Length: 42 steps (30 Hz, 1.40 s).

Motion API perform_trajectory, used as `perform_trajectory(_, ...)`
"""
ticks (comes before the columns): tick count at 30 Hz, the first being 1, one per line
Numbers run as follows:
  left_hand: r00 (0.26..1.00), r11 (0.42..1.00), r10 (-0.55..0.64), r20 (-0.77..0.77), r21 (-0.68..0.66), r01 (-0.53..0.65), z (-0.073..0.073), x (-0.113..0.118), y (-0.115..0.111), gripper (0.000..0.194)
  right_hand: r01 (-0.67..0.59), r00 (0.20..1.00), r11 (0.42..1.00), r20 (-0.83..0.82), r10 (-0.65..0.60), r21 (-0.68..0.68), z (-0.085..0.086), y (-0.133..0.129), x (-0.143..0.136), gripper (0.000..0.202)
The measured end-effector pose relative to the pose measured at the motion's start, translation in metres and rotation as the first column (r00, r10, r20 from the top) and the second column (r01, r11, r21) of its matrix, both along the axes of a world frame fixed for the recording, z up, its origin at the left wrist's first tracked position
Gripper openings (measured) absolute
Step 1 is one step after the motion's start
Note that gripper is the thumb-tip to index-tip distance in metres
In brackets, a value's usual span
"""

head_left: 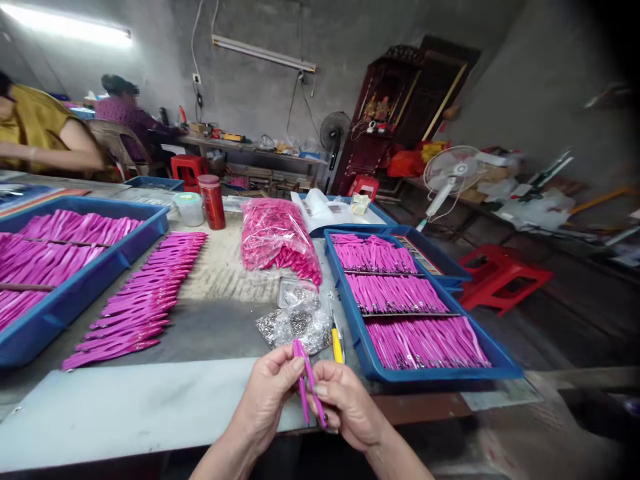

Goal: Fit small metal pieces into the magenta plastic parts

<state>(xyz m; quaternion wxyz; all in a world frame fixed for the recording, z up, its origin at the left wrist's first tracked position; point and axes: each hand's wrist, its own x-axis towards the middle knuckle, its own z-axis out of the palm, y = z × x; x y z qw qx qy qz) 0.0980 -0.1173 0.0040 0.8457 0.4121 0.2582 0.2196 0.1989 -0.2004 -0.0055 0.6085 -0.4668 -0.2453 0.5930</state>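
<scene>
My left hand [274,385] pinches the upper end of a slim magenta two-legged plastic piece [303,383], whose legs point down and stand slightly apart. The fingers of my right hand [345,400] are closed on its right leg, where a small dark spot shows near the lower end. What exact kind of tool it is I cannot tell. Just beyond my hands lies a clear bag of small metal parts [300,323]. A yellow-handled tool [337,345] lies by my right hand. To the left, similar magenta pieces [137,293] lie in a long overlapping row.
A blue tray [367,353] of magenta strips stands at right, another blue tray [100,273] at left. Behind are a bag of pink parts [280,233], a red canister [213,207] and a lidded tub [189,210]. Two people sit at the back left.
</scene>
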Motion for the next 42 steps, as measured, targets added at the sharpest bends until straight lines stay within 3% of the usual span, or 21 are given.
perform_trajectory(4,0.999,0.995,0.054,-0.006,0.08,-0.053,-0.004,-0.001,0.0,0.022,0.075,0.971,0.997,0.228,-0.071,-0.011,-0.003,-0.002,-0.005,0.033)
perform_trajectory(8,0.997,0.988,0.083,-0.008,0.134,-0.081,-0.006,-0.001,0.0,0.021,0.145,0.864,0.989,0.483,-0.142,0.03,-0.002,-0.003,-0.011,0.031)
perform_trajectory(11,0.996,0.986,0.085,-0.015,0.147,-0.082,-0.005,-0.002,0.001,0.022,0.136,0.802,0.989,0.58,-0.144,0.057,-0.002,-0.004,-0.013,0.029)
perform_trajectory(42,0.997,0.989,0.044,-0.069,0.143,-0.033,-0.005,-0.004,-0.002,0.025,0.071,0.69,0.997,0.72,-0.067,0.025,-0.008,-0.01,-0.012,0.029)
